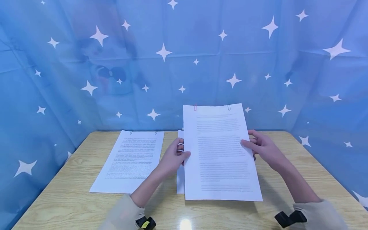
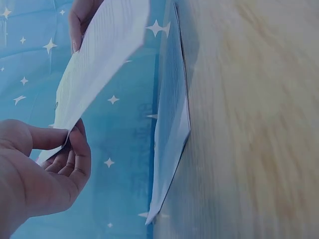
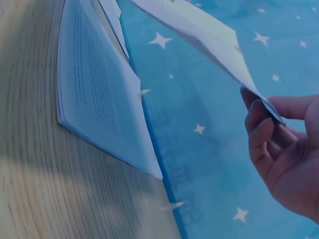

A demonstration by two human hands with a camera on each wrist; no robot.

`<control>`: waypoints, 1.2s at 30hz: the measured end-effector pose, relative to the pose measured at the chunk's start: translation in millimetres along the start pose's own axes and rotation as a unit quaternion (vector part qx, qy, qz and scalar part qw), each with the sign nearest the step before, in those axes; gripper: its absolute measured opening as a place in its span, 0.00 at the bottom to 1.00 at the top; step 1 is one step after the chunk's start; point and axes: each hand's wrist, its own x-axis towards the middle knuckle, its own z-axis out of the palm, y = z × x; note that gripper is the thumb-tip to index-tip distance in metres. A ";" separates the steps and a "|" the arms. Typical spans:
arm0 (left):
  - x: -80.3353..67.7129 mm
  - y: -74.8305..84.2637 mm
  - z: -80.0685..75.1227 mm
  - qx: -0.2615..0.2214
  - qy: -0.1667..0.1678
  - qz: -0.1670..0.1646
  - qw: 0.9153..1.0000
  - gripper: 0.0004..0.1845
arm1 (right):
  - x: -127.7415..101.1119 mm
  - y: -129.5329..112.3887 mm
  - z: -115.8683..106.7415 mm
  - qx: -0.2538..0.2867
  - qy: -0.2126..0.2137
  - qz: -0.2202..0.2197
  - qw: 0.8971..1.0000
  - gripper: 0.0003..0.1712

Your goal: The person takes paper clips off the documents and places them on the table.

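A: Head view: left hand (image 1: 172, 158) and right hand (image 1: 263, 147) each pinch a side edge of the clipped sheet set (image 1: 219, 153), held raised and tilted above the counter (image 1: 302, 166). Two paper clips on its top edge, one pink (image 1: 195, 108), one blue (image 1: 229, 107).

B: Wrist views add?

A: Left wrist view shows the grip plainly: thumb (image 2: 42, 138) on top, fingers curled beneath the sheet's edge, sheet well clear of the wood. Right wrist view shows the same pinch from the other side, fingertips (image 3: 256, 117) closed on the edge; the clips can't be made out from the left wrist.

B: Below it?

A: A second stack (image 3: 94, 99) lies flat under the raised set; head view shows only its left margin (image 1: 180, 179). Another clipped set (image 1: 130, 161) lies flat to the left, apart.

B: Room?

A: Bare wood right of the hands and along the near edge. Blue star curtain (image 1: 161, 64) closes in the back and both sides.

B: Containers?

A: None seen.
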 end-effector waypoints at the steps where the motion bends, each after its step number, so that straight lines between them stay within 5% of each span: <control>1: -1.2 -0.5 -2.0 0.004 -0.001 0.002 1.000 0.12 | 0.9 0.5 1.6 -0.002 -0.002 -0.002 1.000 0.24; 14: -11.3 -4.7 -27.4 0.029 -0.042 0.004 0.999 0.14 | 7.2 2.8 14.2 0.019 -0.057 -0.017 0.998 0.20; 23: -11.8 -6.3 -34.3 0.033 -0.056 0.011 0.998 0.13 | 8.8 3.3 19.6 -0.022 -0.063 -0.009 0.998 0.21; 36: -7.5 0.8 -31.6 0.078 -0.007 0.028 0.997 0.15 | 13.6 9.1 24.7 -0.051 -0.051 -0.019 0.997 0.21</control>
